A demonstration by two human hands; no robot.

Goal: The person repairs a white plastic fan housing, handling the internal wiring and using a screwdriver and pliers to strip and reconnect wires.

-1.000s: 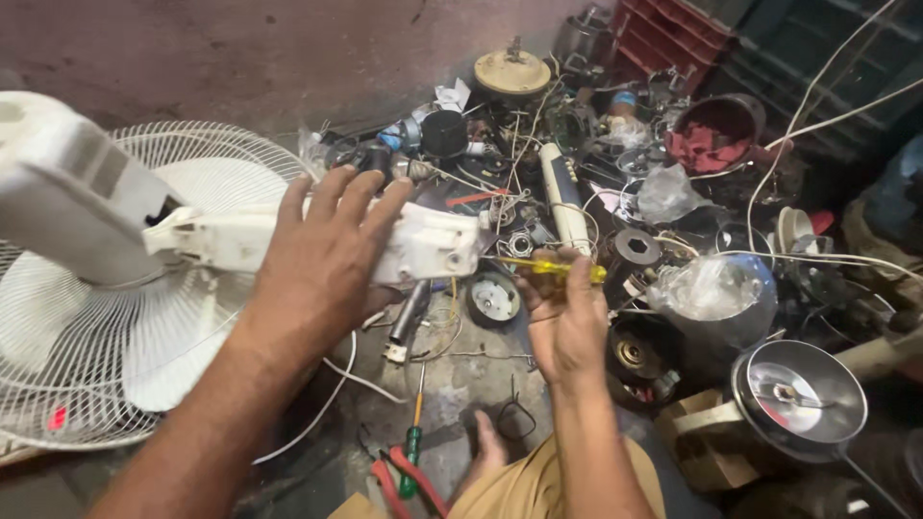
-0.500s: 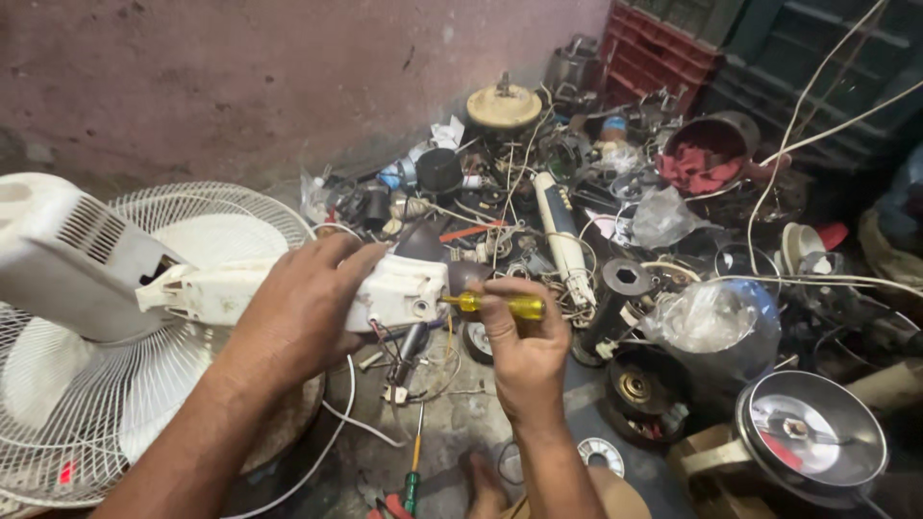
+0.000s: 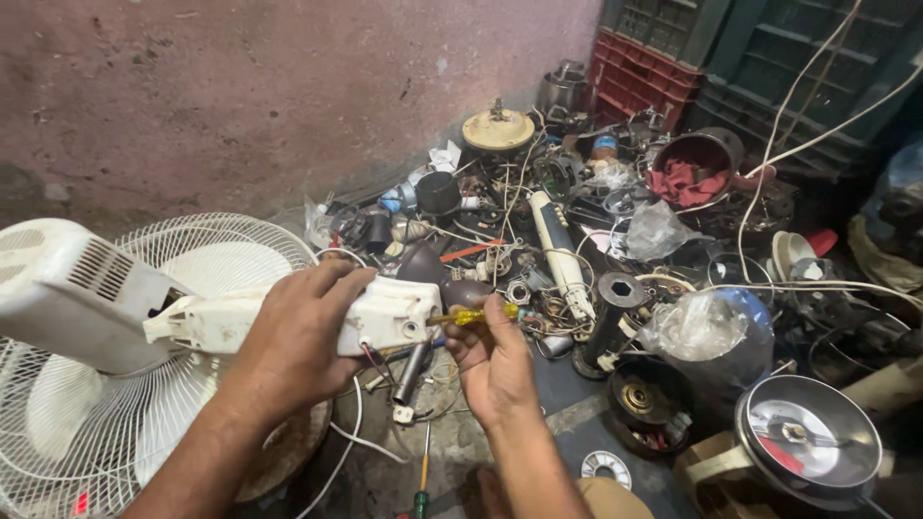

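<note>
Left hand (image 3: 293, 336) clamped over white plastic fan neck (image 3: 385, 322), fingers wrapped tight. Right hand (image 3: 495, 360) pinching yellow-handled screwdriver (image 3: 471, 315), tip at neck's end. White fan grille (image 3: 115, 423) behind, among scattered parts on floor (image 3: 461, 452).

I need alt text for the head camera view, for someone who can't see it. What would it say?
A left hand grips a white fan neck while the right hand holds a yellow screwdriver against its end. The fan lies at the left on a floor strewn with wires, motor parts and metal bowls.
</note>
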